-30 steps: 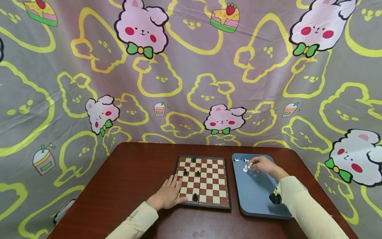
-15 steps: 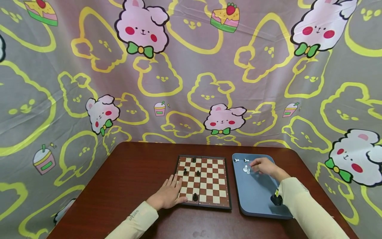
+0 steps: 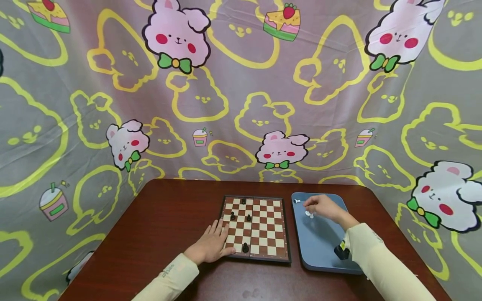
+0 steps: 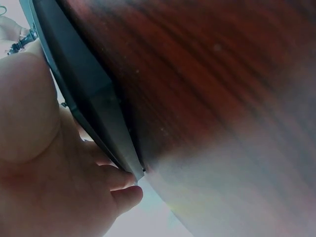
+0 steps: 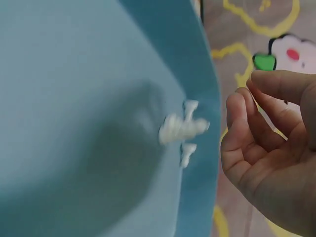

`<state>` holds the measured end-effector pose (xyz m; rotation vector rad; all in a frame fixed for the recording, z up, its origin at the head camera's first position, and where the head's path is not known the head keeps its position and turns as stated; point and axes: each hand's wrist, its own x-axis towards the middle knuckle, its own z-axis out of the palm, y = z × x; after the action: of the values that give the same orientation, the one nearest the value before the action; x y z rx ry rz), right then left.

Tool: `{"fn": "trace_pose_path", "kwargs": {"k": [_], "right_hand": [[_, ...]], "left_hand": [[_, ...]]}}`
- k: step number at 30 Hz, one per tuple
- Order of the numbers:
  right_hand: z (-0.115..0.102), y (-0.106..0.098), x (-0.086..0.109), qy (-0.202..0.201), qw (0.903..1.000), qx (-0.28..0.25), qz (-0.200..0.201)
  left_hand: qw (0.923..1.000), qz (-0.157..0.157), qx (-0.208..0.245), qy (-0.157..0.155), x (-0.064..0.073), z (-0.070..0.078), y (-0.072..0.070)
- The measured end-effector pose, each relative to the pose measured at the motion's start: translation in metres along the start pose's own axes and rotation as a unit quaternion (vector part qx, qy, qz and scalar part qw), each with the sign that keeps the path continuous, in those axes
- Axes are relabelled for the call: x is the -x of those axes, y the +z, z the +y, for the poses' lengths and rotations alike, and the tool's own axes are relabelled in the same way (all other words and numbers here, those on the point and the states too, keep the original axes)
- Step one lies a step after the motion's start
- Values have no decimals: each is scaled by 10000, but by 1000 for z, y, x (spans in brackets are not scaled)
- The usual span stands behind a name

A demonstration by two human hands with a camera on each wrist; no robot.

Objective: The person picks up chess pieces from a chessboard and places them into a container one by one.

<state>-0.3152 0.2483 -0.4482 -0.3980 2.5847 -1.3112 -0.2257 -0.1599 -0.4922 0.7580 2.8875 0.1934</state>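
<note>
My left hand (image 3: 211, 246) lies on the left edge of a folding chessboard (image 3: 268, 259), its fingers spread. In the left wrist view, fingertips touch the board's dark side wall (image 4: 91, 84). Black chess pieces stand on the board, among them one near the front (image 3: 245, 248) and a black pawn (image 3: 232, 216). My right hand (image 3: 324, 206) hovers over the far part of a blue tray (image 3: 324, 246), fingers loosely bent and holding nothing. Just below it are white chess pieces (image 3: 309, 214); another white piece (image 3: 296, 201) lies near the tray's far left corner. The right wrist view shows a blurred white cluster (image 5: 180, 129).
A dark red-brown table (image 3: 169, 209) bears the board and tray, with a narrow gap between them. A black object with a yellow tag (image 3: 342, 251) shows by the right sleeve. Patterned cloth (image 3: 226, 104) hangs behind and at the sides.
A second ago my right hand pinched a white chess piece; it let go, and the piece was left beside another in the tray. The hand has since shifted left. My left hand has stayed put.
</note>
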Motion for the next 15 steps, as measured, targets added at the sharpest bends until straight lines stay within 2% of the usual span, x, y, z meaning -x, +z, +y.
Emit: {"fn": "trace_pose_path", "kwargs": {"k": [6,15], "right_hand": [[-18,19,-2,-236,9996,106,81],[-50,53,0,-378,9982,446,-110]], "left_hand": [[10000,-6,-45,2,-1,-1,2],[10000,-17,-36,-2,-3,-2,3]]}}
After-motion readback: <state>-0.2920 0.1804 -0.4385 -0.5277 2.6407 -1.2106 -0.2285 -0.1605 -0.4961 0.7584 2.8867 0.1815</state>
